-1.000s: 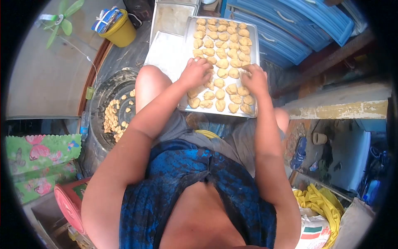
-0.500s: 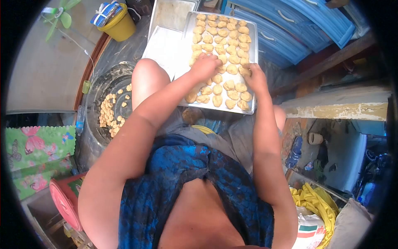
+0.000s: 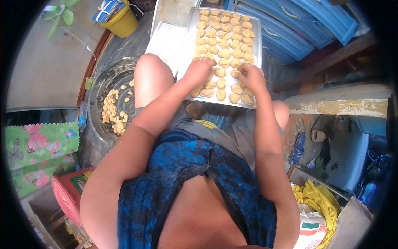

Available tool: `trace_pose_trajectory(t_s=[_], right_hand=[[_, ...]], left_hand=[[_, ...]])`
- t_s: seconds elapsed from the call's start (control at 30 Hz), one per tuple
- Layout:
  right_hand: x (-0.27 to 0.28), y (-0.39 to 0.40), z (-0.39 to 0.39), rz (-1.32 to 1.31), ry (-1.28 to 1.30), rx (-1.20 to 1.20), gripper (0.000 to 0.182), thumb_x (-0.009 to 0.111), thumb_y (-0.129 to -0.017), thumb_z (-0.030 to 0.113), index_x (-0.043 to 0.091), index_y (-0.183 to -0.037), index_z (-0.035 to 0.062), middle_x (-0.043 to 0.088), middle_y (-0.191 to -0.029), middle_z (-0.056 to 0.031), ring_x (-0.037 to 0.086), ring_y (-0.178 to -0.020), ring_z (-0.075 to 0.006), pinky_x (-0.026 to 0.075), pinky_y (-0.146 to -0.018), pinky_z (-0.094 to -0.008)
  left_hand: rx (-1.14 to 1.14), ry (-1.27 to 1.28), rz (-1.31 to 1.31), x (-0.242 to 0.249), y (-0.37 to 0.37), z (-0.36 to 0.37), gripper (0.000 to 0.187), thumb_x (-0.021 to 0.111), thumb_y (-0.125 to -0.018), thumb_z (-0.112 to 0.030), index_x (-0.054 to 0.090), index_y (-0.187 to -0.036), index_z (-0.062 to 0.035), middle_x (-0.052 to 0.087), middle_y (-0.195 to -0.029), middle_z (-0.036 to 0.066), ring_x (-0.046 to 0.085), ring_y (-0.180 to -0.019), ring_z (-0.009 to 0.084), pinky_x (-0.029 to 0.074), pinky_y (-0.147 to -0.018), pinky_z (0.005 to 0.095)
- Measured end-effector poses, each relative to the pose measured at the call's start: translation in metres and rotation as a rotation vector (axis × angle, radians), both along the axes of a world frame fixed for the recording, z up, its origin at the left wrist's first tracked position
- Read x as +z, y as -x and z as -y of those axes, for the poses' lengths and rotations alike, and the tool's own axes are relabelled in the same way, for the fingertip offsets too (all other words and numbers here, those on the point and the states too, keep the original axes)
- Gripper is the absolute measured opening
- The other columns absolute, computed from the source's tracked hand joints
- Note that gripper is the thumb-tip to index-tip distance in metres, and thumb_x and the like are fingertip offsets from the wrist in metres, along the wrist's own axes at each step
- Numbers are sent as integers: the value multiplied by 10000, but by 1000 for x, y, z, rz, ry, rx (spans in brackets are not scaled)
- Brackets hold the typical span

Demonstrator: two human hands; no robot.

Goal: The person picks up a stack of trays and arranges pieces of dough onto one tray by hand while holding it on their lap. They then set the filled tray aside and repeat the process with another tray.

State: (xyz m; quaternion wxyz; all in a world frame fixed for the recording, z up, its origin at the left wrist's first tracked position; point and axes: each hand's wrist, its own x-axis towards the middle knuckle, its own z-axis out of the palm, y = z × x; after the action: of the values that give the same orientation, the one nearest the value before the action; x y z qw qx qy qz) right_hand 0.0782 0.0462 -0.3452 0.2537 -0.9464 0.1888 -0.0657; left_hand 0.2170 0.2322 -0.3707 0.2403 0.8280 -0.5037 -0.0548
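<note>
A metal baking tray (image 3: 258,45) leans across my knees, covered with rows of lumpy yellowish dough pieces (image 3: 224,54). Over the left-middle rows lies my left hand (image 3: 200,71), its fingers curled down among the pieces; what is under the fingertips is hidden. My right hand (image 3: 252,77) is at the tray's right edge, thumb and fingers closed on a dough piece (image 3: 236,73). Below both hands, the rows nearest me show small gaps of bare metal between pieces.
At left on the dark floor stands a wide round black basin (image 3: 93,108) with many smaller dough lumps (image 3: 109,108). A pale tray (image 3: 165,45) lies beside the baking tray. Blue drawers (image 3: 286,35) stand at upper right, a yellow bucket (image 3: 124,20) at upper left.
My left hand has moved slightly down and left over the tray. My right hand has shifted a little inward and down, its fingers now pinched on a piece. The view has shifted slightly.
</note>
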Motion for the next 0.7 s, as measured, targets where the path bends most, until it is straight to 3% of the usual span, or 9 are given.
trace_pose_trajectory(t_s=[0.17, 0.27, 0.33, 0.4, 0.43, 0.53, 0.7], right_hand=[[-8, 10, -6, 48, 49, -16, 336, 685, -707, 305, 633, -959, 90, 646, -909, -96, 590, -921, -265, 396, -822, -391], [-13, 5, -11, 13, 137, -45, 378, 693, -703, 332, 624, -979, 83, 638, -930, -105, 594, -914, -266, 415, -800, -386], [-8, 7, -10, -3, 174, -69, 390, 694, -703, 339, 621, -983, 76, 636, -929, -111, 596, -903, -270, 431, -779, -382], [2, 19, -6, 24, -72, -134, 388, 686, -713, 330, 618, -994, 71, 621, -906, -134, 596, -868, -290, 453, -750, -377], [-3, 25, -1, 21, -69, -128, 388, 686, -713, 330, 618, -994, 71, 621, -906, -134, 596, -868, -290, 453, -750, -377], [-21, 39, 6, 63, -56, -57, 333, 686, -718, 277, 627, -969, 65, 610, -881, -154, 598, -816, -305, 464, -731, -378], [-24, 24, 11, 186, -56, -235, 235, 695, -713, 184, 646, -894, 43, 601, -858, -158, 600, -765, -304, 473, -713, -379]], left_hand=[[-7, 159, 112, 8, 6, 0, 292, 643, -753, -192, 628, -1031, -102, 608, -943, 67, 543, -978, 265, 408, -860, 383], [-130, 124, 151, 10, 12, 9, 297, 644, -761, -220, 628, -1035, -109, 602, -947, 53, 533, -976, 248, 383, -878, 379], [-89, -61, 126, 6, 9, 15, 302, 644, -764, -242, 632, -1037, -113, 591, -989, 56, 526, -983, 244, 363, -889, 376], [-84, 1, 127, 2, 6, 13, 295, 645, -764, -241, 637, -1030, -113, 593, -987, 58, 525, -983, 247, 364, -887, 375], [-78, 58, 124, 1, 6, 11, 289, 646, -764, -241, 642, -1022, -113, 595, -984, 59, 523, -982, 249, 364, -885, 374], [-19, 150, 79, 10, 9, 0, 272, 647, -762, -240, 650, -1000, -107, 605, -972, 70, 521, -995, 246, 361, -892, 376], [139, 86, 3, 25, 2, -25, 264, 629, -763, -204, 640, -999, -87, 604, -961, 99, 539, -980, 271, 397, -873, 394]])
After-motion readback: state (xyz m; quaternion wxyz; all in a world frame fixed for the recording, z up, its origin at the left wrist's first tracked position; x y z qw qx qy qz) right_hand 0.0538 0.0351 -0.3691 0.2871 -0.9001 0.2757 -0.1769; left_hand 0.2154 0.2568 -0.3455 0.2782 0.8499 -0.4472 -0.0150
